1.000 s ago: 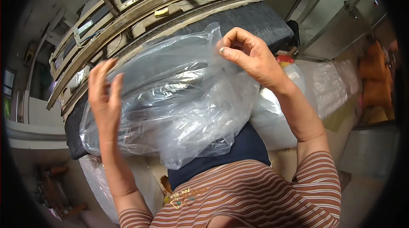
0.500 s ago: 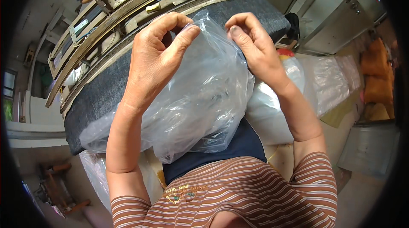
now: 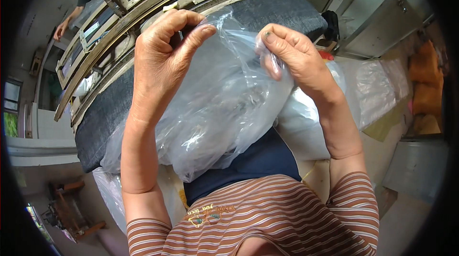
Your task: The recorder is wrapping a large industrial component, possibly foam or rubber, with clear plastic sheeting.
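A large clear plastic bag [image 3: 224, 108] hangs between my hands, its crumpled body spread over the dark padded surface and down onto my lap. My left hand [image 3: 167, 45] pinches the bag's upper edge between thumb and bent forefinger. On the other side my right hand [image 3: 294, 57] grips the same film, with thumb on top and fingers partly behind the plastic. The film is stretched taut between the two hands. Whether the bag's mouth is apart there, I cannot tell.
Beyond the dark padded surface [image 3: 282, 10] runs a machine frame with long rails [image 3: 122, 31]. Another person's hand [image 3: 62, 29] shows past it. More clear plastic [image 3: 377, 88] lies at the right, near an orange cloth [image 3: 424, 84]. A small wooden stool [image 3: 74, 210] stands lower left.
My right hand has taken a fuller grip on the film and shifted slightly right and down. My left hand has moved a little left. The other person's arm has come into sight.
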`<state>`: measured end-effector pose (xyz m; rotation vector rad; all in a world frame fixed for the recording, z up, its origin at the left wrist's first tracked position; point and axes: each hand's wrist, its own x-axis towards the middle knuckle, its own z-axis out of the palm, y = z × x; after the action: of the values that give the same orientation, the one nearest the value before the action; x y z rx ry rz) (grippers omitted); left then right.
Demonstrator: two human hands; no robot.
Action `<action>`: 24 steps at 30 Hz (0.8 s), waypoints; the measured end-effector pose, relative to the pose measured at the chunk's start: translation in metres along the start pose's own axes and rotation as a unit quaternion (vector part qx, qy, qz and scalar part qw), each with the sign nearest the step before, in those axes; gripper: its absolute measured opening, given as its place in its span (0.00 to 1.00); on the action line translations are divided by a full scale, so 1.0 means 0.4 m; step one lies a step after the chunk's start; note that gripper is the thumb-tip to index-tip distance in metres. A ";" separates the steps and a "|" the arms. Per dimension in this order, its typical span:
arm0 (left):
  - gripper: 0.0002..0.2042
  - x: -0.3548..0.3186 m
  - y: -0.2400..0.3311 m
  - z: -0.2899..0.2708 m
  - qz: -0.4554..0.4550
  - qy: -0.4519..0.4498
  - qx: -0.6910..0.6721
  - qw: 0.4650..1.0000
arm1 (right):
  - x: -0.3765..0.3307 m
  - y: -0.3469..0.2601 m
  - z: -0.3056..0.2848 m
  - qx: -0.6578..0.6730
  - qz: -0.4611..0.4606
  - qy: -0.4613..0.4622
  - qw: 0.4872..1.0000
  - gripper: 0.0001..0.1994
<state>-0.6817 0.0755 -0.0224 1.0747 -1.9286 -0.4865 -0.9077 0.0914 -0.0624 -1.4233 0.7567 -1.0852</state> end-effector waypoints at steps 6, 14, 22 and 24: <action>0.06 -0.011 0.005 0.009 0.045 0.016 -0.033 0.998 | -0.017 -0.046 0.010 0.097 0.148 -0.126 0.976 0.20; 0.06 -0.048 0.061 -0.016 0.032 -0.017 -0.011 0.999 | -0.006 -0.061 0.079 0.014 0.114 -0.088 0.989 0.14; 0.08 -0.094 0.072 -0.017 0.040 -0.026 -0.067 0.997 | -0.025 -0.013 0.142 -0.005 0.011 -0.037 0.999 0.08; 0.09 -0.102 0.070 -0.017 0.062 -0.011 -0.033 0.997 | -0.026 -0.002 0.155 -0.084 -0.043 -0.025 0.995 0.10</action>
<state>-0.6790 0.1254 -0.0200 0.9056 -1.9704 -0.4914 -0.8545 0.1250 -0.0598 -1.6320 0.7705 -1.0672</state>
